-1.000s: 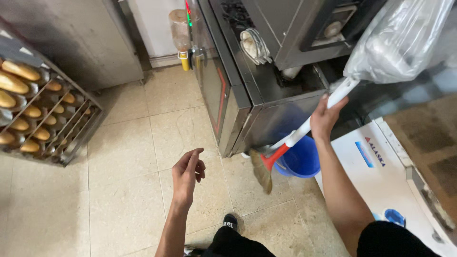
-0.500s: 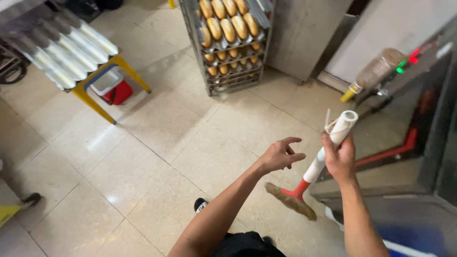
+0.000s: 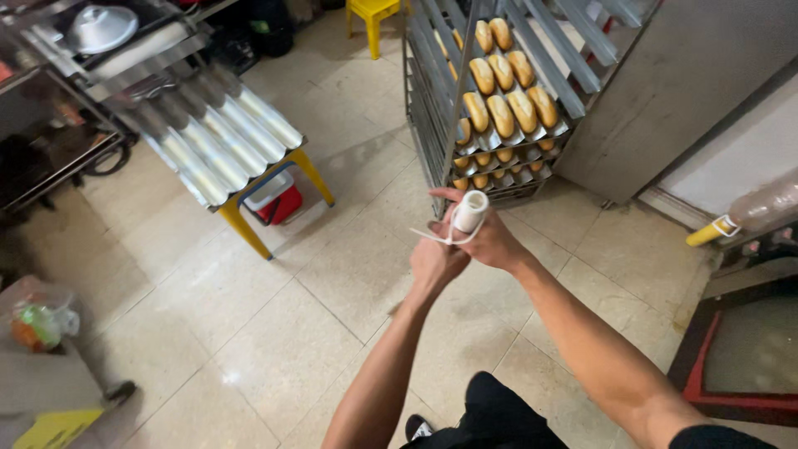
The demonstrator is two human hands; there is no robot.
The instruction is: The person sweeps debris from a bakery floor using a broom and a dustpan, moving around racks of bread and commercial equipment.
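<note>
My right hand [image 3: 490, 237] has its fingers [image 3: 453, 197] wrapped tight around the top of a white handle [image 3: 470, 210], whose round end pokes up above my grip; my left hand [image 3: 434, 259] presses against it from below, fingers curled closed on the same handle, though I cannot tell how much of it they cover; a thin white loop of cord [image 3: 432, 237] hangs from the handle's end across my left knuckles; both hands are held together over the tiled floor [image 3: 274, 333]; just beyond them stands a metal rack [image 3: 432, 108] of trays with golden bread loaves [image 3: 499, 112]; to the left, corrugated baking trays [image 3: 212, 137] lie on a yellow-legged stand [image 3: 237, 229] with a red box [image 3: 278, 204] underneath.
</note>
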